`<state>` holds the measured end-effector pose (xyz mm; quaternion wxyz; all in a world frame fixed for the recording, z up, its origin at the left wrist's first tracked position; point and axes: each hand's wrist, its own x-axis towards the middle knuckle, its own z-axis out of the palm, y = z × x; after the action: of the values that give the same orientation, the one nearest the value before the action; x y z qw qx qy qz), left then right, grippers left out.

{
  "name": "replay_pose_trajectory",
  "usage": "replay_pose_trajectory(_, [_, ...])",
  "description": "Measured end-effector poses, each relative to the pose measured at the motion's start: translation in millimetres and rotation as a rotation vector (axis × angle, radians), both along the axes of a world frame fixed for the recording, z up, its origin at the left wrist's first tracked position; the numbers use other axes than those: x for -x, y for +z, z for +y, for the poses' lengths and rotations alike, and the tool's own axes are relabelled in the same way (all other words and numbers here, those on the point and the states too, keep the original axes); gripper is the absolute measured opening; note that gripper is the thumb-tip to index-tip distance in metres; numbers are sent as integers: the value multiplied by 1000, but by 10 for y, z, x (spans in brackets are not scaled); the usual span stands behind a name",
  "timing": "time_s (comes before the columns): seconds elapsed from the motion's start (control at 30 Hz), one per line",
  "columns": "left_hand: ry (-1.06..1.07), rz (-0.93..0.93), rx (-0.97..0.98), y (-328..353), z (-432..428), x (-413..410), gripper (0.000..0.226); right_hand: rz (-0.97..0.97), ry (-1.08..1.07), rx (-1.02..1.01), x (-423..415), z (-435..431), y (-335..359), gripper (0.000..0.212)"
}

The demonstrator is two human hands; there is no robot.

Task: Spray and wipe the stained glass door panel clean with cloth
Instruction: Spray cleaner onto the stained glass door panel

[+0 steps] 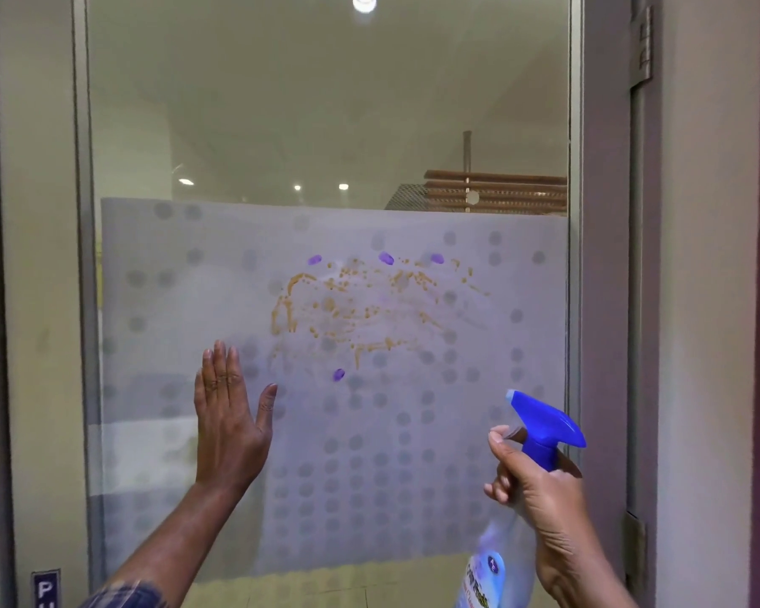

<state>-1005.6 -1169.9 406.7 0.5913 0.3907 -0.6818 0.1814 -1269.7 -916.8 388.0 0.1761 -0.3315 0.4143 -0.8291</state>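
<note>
The glass door panel fills the view, its lower half covered by a frosted film with grey dots. A brownish-orange smear with several purple blotches around it marks the film's middle. My left hand lies flat and open against the glass, just left of and below the smear. My right hand grips the neck of a spray bottle with a blue trigger head, its nozzle aimed up-left toward the stain, a finger on the trigger. No cloth is visible.
The metal door frame runs down the right side with hinges beside a pale wall. Another frame post stands at left, with a small blue push sign at the bottom.
</note>
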Motion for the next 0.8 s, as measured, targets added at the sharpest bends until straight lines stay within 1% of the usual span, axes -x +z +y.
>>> replay_pose_trajectory(0.2, [68,29,56,-33,-135,95,82,-45,-22,-39,205,-148,-96,7])
replay_pose_trajectory(0.47, [130,48,149,-60,-267,144,76,-62,-42,-22,249,-286,-87,10])
replay_pose_trajectory(0.8, [156,50,178,-70,-299,149,73,-96,-83,49,300,-421,299,12])
